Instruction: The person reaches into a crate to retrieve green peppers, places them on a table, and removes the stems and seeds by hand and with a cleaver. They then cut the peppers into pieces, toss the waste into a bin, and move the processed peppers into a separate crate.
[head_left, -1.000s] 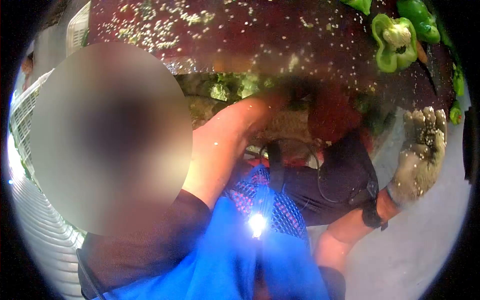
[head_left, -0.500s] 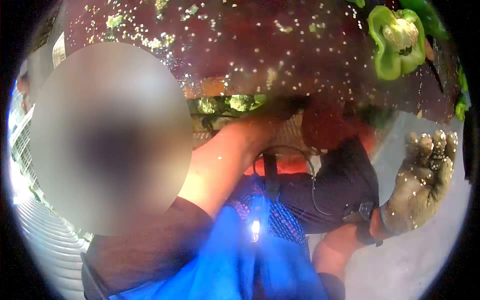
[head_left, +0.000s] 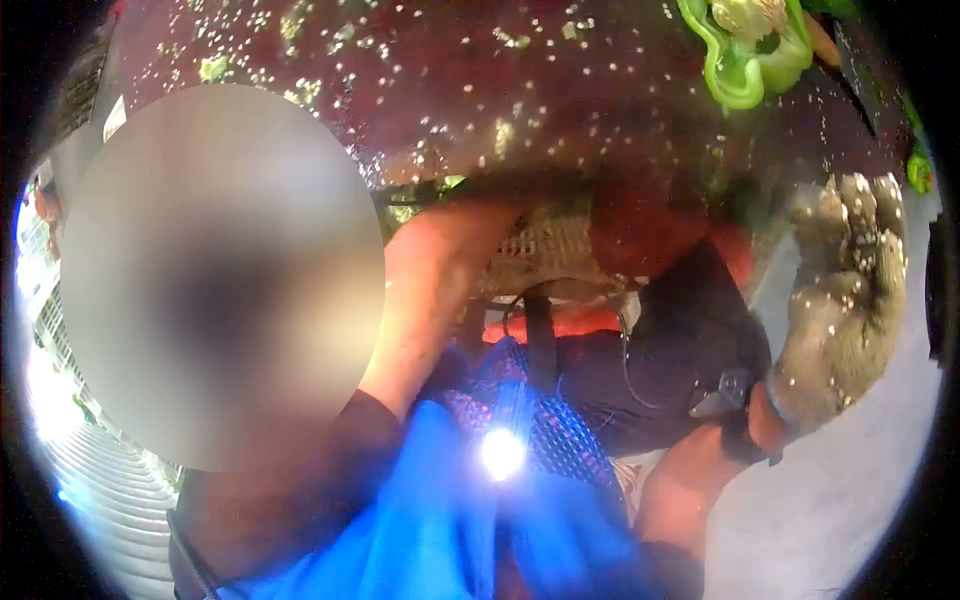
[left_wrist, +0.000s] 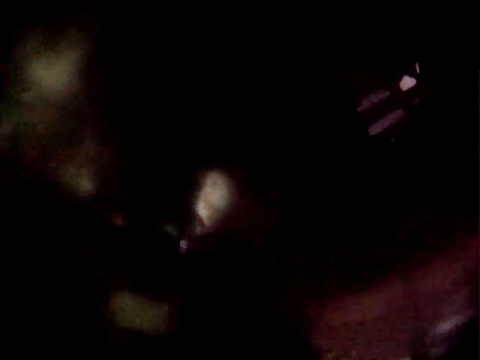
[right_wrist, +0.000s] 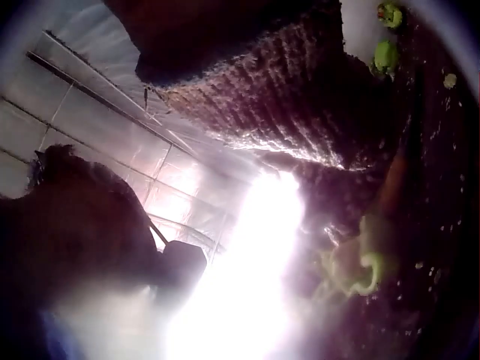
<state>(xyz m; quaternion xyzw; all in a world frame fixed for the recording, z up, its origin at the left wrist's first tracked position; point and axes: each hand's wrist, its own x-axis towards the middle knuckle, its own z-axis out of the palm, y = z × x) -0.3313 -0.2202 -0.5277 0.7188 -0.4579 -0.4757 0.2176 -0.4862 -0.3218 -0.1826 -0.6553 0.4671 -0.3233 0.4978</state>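
My right hand wears a pale knitted glove dotted with seeds. It is held palm up at the table's near right edge, fingers loosely extended and holding nothing. The glove fills the upper part of the right wrist view. A cut green pepper with its seed core showing lies on the dark red table, beyond that hand. My left forearm reaches under the table edge, where shadow hides the hand. The left wrist view is almost black, with a few pale greenish blurs.
Seeds and small scraps litter the table. A knife-like tool with an orange-brown handle lies beside the pepper. A ribbed crate wall shows under the table edge. Small green pepper pieces lie at the far right. My knee is below.
My right hand dips toward me, then rises back to the table edge, its fingers curling slightly. The left forearm shifts a little left. The view moves over the table.
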